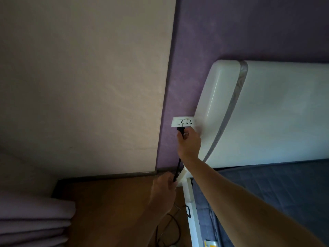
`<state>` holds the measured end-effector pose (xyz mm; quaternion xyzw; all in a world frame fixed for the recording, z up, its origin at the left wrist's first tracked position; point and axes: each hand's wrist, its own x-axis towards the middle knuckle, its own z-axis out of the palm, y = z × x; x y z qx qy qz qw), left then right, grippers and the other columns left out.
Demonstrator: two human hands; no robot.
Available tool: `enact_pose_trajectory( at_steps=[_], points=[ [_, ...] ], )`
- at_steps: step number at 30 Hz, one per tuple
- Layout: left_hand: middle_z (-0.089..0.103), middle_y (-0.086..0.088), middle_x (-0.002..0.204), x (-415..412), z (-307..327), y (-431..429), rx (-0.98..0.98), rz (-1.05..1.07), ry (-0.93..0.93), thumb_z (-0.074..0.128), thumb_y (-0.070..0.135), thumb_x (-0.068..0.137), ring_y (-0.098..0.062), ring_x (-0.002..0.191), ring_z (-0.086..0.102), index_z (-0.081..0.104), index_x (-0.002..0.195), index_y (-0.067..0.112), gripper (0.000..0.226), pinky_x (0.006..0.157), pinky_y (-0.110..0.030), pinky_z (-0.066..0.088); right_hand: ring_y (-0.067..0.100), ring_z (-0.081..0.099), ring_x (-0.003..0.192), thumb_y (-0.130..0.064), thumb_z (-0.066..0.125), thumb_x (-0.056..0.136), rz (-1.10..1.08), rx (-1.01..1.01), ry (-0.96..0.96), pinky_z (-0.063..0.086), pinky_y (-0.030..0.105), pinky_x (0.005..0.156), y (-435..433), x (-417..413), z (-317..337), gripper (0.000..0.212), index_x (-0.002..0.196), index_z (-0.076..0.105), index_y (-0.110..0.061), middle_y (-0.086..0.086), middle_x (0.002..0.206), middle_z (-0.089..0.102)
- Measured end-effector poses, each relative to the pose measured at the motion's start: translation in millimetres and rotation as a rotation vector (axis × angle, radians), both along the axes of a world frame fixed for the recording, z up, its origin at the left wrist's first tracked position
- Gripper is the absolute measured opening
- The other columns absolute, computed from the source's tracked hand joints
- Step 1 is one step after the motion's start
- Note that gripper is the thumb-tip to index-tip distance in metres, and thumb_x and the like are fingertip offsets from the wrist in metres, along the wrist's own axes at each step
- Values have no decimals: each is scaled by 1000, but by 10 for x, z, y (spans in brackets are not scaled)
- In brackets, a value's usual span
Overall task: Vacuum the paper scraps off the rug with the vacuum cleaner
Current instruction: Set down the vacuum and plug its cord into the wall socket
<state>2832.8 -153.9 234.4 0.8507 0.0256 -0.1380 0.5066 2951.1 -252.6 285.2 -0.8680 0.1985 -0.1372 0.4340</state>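
Observation:
A white wall socket [182, 121] sits on the purple wall beside the bed's headboard. My right hand [190, 142] grips a black plug [180, 130] right at the socket's left outlet. The plug's black cord [177, 171] hangs down from it. Lower down, my left hand [164, 188] holds that cord. More black cord [170, 229] lies looped on the wooden floor. The vacuum cleaner, the rug and the paper scraps are out of view.
A white padded headboard [267, 111] and a bed with a blue quilt [267, 189] fill the right side. A white bed frame rail [191, 211] runs down beside my arms. Folded curtain fabric [33, 223] hangs at the lower left. The cream wall [80, 86] meets the purple wall [204, 41].

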Motion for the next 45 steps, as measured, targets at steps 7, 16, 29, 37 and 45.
enact_pose_trajectory(
  at_steps=[7,16,29,37,45],
  points=[
    [57,6,67,227,-298,-158,52,55,-32,58,6,96,-6,59,57,55,75,25,28,55,-12,44,23,64,91,-12,58,95,-49,30,84,46,24,71,4,366,-406,12,103,61,-3,10,97,67],
    [60,7,72,323,-609,-294,40,137,-72,60,4,94,0,65,60,62,87,18,16,57,-12,45,28,66,97,-13,54,97,-25,-110,87,55,37,81,-15,460,-590,16,107,59,-2,15,103,68],
    [63,4,75,377,-761,-432,3,131,-97,61,6,93,-8,63,55,64,90,14,10,56,-13,39,30,64,107,-7,49,100,-24,-162,192,51,33,83,-45,528,-474,21,116,59,0,18,115,66],
    [63,5,74,384,-706,-436,-18,117,-157,63,7,93,-6,65,57,64,89,13,7,58,-11,41,30,62,112,2,53,94,-2,-279,315,52,34,86,-51,589,-360,28,121,59,0,18,122,62],
    [65,3,81,369,-727,-456,-38,119,-119,62,11,94,-11,74,62,64,96,14,4,68,-19,49,31,61,113,1,54,94,8,-358,344,52,37,90,-10,579,-320,27,120,59,0,19,122,62]
  ],
)
